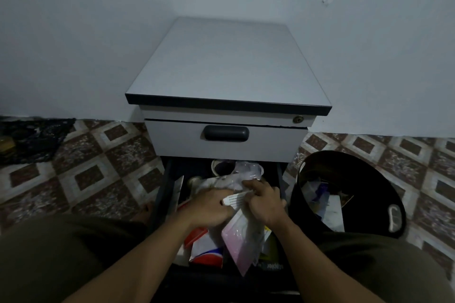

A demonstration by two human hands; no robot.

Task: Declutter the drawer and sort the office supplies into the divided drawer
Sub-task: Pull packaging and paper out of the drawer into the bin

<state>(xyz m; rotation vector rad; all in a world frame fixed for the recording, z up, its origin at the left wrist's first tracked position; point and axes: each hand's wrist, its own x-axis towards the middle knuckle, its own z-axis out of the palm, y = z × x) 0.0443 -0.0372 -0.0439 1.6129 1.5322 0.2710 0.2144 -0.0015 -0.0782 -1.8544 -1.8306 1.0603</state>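
Gripping the plastic packet (240,236) at bottom centre, left hand (209,206) and right hand (264,202) curl round it; best lift it straight up.

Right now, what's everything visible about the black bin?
The black bin is a round, open-topped tub, plastic by its look, with a pale-edged handle cutout near its rim. It stands upright on the tiled floor, right of the open drawer. Inside lie papers and wrappers. No hand touches it.

One cabinet (229,61), one closed drawer (270,145), one open drawer (163,192), one bin (374,174).
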